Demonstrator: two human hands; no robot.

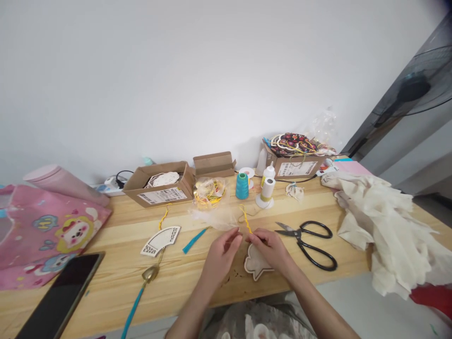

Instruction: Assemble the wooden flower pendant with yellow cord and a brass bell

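Observation:
My right hand (270, 247) is closed on the lower end of a yellow cord (246, 220), whose upper loop lies on the table pointing away from me. Beneath that hand rests a pale, cloud-like flat shape (254, 264) with a darker outline, partly covered by my fingers. Just to its left, my left hand (224, 252) has thumb and fingers pinched together near a clear plastic bag; whatever they hold is too small to make out. Open black-handled scissors (306, 235) lie right of my hands. A blue tassel (195, 241) lies to the left.
A fan-shaped ornament (161, 240) with cord and blue tassel lies left. Behind stand a cardboard box (160, 183), a teal thread cone (242, 186), a white spool (267, 189) and a filled box (296, 167). Cream fabric (388, 226) hangs over the right edge; a phone (63, 296) lies left.

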